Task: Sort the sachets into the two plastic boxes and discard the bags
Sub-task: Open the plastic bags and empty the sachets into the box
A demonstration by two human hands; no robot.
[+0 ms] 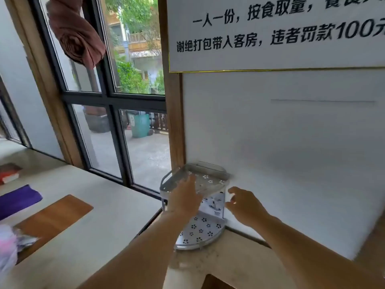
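A two-tier grey metal corner rack [205, 230] with flower-shaped holes stands on the counter against the white wall. My left hand [184, 198] reaches over the front rim of its upper shelf [210, 179], fingers spread, holding nothing. My right hand [243, 204] hovers beside the rack at its right, fingers apart and empty. A white printed card or packet [216, 202] stands upright between the two shelves. A pink and white plastic bag [10, 247] lies blurred at the far left edge. No plastic boxes are in view.
The pale stone counter [108, 222] runs along a dark-framed window [116, 122]. A wooden board [54, 220] and a purple cloth [17, 200] lie at the left, with a red book [9, 174] behind them. A white sign with Chinese text [270, 32] hangs above.
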